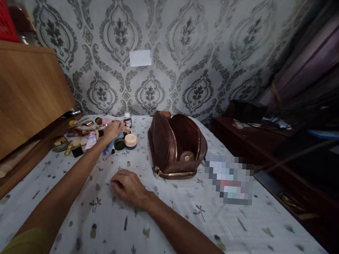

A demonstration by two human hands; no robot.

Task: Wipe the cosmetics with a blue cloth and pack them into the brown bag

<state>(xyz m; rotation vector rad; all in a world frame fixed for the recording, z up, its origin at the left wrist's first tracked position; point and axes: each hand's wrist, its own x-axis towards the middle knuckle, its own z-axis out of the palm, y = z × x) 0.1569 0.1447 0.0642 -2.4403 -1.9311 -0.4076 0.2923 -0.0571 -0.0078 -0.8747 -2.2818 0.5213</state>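
My left hand [113,131] reaches into a cluster of cosmetics at the left, its fingertips bent down beside a small brownish bottle [126,131]. What the fingers pinch, if anything, is hidden. Close by are a white-capped bottle [127,121], a jar with a peach lid [130,140], a dark green round lid or compact [119,144] and a blue cloth-like item [108,149]. Loosely curled, my right hand [130,188] rests on the printed sheet with no object visible in it. A brown leather toiletry bag [167,142] stands unzipped to the right of the cosmetics.
A pixelated flat object [229,181] lies right of the bag. Along the left runs a wooden cabinet [21,93] with a red basket [3,14] on top. The patterned wall [179,65] closes off the back. A dark red desk [238,135] holds cables at the right.
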